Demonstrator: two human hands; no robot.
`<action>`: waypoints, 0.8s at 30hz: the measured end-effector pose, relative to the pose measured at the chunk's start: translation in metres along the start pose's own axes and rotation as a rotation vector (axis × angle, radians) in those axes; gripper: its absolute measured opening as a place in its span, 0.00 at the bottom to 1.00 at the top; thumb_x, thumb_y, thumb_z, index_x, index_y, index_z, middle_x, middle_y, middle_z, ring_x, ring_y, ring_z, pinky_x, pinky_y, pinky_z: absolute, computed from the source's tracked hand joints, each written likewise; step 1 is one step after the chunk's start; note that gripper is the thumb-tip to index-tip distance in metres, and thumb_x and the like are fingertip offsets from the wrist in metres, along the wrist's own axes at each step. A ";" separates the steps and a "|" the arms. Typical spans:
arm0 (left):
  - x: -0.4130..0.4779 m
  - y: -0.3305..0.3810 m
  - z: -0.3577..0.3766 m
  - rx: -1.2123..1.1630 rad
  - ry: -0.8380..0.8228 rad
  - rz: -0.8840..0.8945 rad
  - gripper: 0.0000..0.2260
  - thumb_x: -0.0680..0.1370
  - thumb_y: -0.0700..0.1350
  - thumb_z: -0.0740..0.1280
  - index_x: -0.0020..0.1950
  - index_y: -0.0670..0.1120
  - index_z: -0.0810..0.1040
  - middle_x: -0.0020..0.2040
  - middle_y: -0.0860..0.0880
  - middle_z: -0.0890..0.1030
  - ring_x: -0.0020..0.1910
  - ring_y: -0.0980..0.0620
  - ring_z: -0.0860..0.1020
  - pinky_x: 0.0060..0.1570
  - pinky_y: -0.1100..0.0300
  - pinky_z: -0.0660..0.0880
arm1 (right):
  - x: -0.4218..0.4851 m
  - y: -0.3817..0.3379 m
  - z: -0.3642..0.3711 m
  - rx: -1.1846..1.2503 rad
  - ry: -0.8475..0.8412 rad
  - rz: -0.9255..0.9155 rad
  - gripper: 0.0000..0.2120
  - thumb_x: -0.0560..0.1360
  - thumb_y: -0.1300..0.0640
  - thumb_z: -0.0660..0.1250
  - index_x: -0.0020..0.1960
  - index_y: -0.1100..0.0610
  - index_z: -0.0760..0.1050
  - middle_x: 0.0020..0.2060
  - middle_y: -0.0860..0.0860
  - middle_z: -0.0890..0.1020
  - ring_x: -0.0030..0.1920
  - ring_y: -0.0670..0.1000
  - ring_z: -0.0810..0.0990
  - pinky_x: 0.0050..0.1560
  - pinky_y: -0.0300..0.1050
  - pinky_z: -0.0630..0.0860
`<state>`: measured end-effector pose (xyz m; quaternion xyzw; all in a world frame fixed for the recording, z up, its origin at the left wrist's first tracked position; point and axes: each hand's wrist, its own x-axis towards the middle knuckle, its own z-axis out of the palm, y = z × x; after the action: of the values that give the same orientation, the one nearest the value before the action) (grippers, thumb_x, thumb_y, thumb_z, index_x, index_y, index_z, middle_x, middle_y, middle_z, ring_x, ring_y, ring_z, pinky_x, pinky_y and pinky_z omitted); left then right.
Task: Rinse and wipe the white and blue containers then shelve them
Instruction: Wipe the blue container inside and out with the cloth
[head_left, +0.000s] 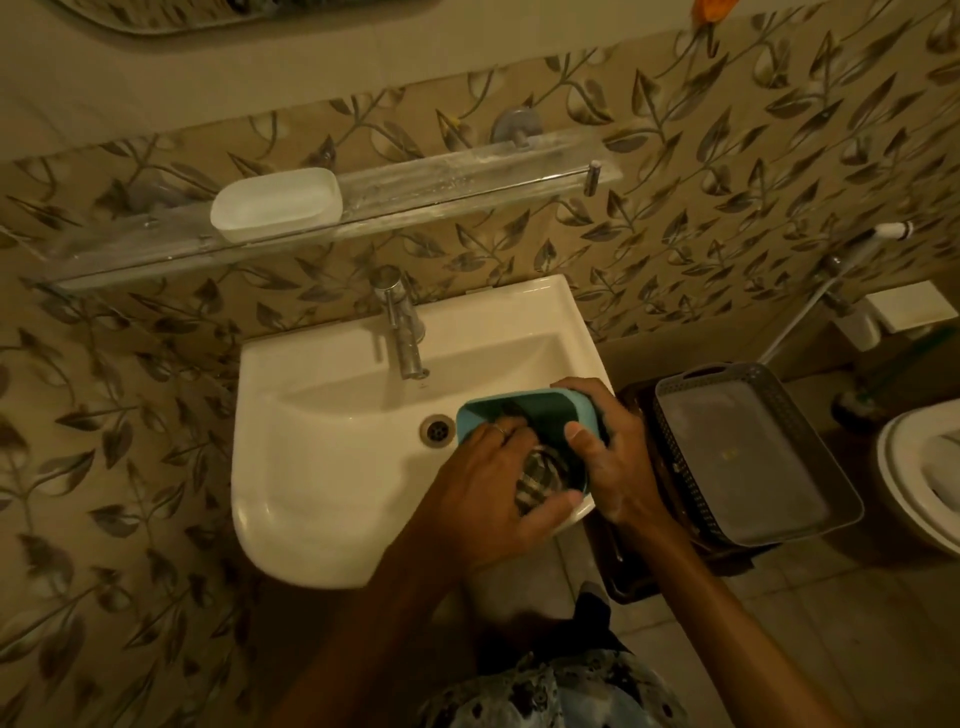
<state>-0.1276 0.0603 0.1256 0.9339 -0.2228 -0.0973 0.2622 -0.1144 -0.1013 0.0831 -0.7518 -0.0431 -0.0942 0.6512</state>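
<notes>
The blue container (524, 410) is held over the right side of the white sink (322, 467). My right hand (618, 457) grips its right wall, thumb on the inside. My left hand (498, 483) reaches into it and presses a checked cloth (540, 475) against the inside, fingers curled round the cloth. The white container (275, 205) stands on the glass wall shelf (441, 182), toward its left end.
A chrome tap (402, 327) stands at the back of the sink, above the drain (436, 430). A grey basket (748, 457) sits on a dark stand right of the sink. A toilet (924, 478) is at the far right.
</notes>
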 end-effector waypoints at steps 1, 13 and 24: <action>0.001 -0.002 -0.001 -0.006 -0.027 0.026 0.35 0.69 0.68 0.64 0.71 0.52 0.63 0.68 0.53 0.69 0.66 0.54 0.68 0.65 0.60 0.66 | 0.001 0.000 -0.003 0.029 0.017 -0.002 0.20 0.71 0.41 0.62 0.56 0.52 0.75 0.47 0.48 0.82 0.49 0.51 0.81 0.50 0.48 0.79; 0.011 -0.008 -0.010 0.023 -0.001 0.256 0.21 0.76 0.58 0.62 0.66 0.52 0.64 0.60 0.50 0.74 0.55 0.56 0.71 0.53 0.67 0.66 | 0.025 -0.014 -0.005 0.014 0.052 -0.062 0.22 0.70 0.43 0.60 0.55 0.59 0.75 0.45 0.55 0.80 0.47 0.55 0.80 0.47 0.48 0.78; 0.016 -0.022 -0.013 -0.166 -0.075 0.228 0.22 0.75 0.42 0.65 0.67 0.55 0.63 0.59 0.54 0.72 0.58 0.56 0.72 0.61 0.60 0.71 | 0.046 -0.007 0.001 -0.139 -0.044 -0.111 0.22 0.72 0.40 0.59 0.56 0.55 0.75 0.47 0.48 0.80 0.49 0.49 0.79 0.52 0.51 0.76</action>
<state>-0.1010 0.0756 0.1236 0.8734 -0.3283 -0.1197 0.3393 -0.0705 -0.1017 0.0987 -0.7936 -0.0922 -0.1162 0.5900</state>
